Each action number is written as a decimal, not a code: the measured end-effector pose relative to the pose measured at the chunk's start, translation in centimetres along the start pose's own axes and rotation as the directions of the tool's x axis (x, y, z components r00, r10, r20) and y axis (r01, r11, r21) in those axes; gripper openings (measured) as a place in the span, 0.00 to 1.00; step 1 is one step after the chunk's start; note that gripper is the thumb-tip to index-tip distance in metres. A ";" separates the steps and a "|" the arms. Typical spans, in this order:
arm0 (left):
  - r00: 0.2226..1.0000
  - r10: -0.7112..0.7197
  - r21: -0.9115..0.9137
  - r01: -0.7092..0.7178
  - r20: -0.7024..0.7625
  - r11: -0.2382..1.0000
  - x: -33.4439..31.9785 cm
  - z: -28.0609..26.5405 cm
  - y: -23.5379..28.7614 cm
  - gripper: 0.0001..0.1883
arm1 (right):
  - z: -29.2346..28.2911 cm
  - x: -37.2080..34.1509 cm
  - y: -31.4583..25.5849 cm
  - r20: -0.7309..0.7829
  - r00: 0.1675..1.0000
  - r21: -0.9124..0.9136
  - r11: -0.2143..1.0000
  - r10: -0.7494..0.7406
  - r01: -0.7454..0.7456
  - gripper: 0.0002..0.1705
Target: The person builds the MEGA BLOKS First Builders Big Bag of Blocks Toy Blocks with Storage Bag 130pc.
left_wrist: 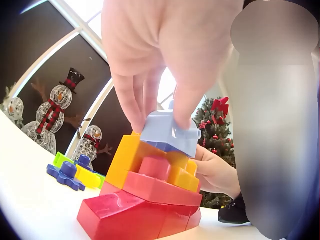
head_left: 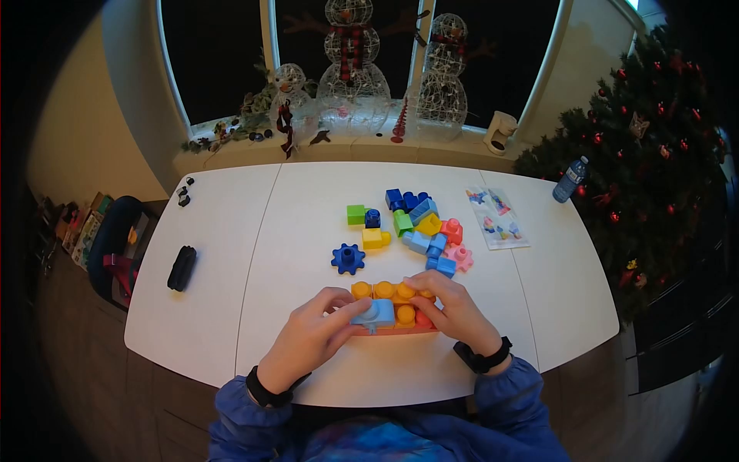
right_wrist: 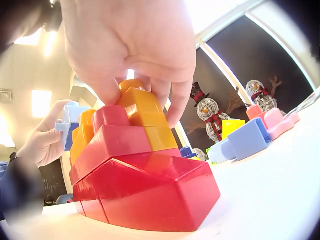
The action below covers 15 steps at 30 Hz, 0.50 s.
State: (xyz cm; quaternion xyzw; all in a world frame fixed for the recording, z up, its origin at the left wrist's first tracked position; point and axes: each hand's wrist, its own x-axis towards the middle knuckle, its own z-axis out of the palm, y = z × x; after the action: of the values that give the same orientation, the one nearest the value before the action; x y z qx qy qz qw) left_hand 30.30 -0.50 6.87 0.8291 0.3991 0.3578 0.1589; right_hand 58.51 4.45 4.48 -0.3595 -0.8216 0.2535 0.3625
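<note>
A built block model stands near the table's front edge, with red blocks (left_wrist: 120, 210) at the bottom and orange blocks (head_left: 384, 289) on top. My left hand (head_left: 312, 333) pinches a light blue block (head_left: 376, 313) between thumb and fingers at the model's left end; in the left wrist view this block (left_wrist: 167, 131) is slightly tilted over a red stud (left_wrist: 154, 167). Whether it is seated cannot be told. My right hand (head_left: 459, 312) grips an orange block (right_wrist: 145, 112) at the right end, thumb on the near side, fingers on the far side.
Loose blocks, including a yellow one (head_left: 372, 238) and a dark blue gear (head_left: 348, 259), lie beyond the model. A picture sheet (head_left: 497, 219) and a bottle (head_left: 570, 179) are at the right. A black case (head_left: 182, 268) lies at the left.
</note>
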 end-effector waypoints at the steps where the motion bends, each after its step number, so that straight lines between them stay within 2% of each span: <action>1: 1.000 0.000 0.030 0.000 -0.005 1.000 0.0 0.2 0.2 0.27 | 0.0 0.0 0.0 0.000 1.000 0.002 1.000 0.000 0.000 0.17; 8: 0.998 0.047 0.134 -0.043 -0.029 0.990 0.3 0.5 0.5 0.29 | 0.3 0.1 0.3 -0.039 0.998 0.021 0.999 -0.049 0.050 0.17; 11: 1.000 0.014 0.145 -0.011 -0.018 0.989 0.1 0.5 0.9 0.27 | 0.2 0.1 0.2 -0.029 0.999 0.017 0.999 -0.046 0.047 0.18; 14: 0.987 0.097 0.136 -0.079 -0.129 0.988 0.7 0.6 1.8 0.24 | -0.7 0.3 -0.3 0.029 0.999 0.030 0.999 -0.033 0.032 0.18; 15: 0.985 0.117 0.150 -0.098 -0.123 0.984 0.7 0.7 1.6 0.23 | -1.3 0.6 -0.3 0.054 0.998 0.036 0.999 -0.029 0.027 0.17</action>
State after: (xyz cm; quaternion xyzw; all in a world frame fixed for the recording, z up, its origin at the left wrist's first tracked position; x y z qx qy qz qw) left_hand 31.94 -0.98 7.62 0.8334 0.3878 0.3902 0.0525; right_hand 59.15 4.90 5.74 -0.3344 -0.8316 0.2725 0.3499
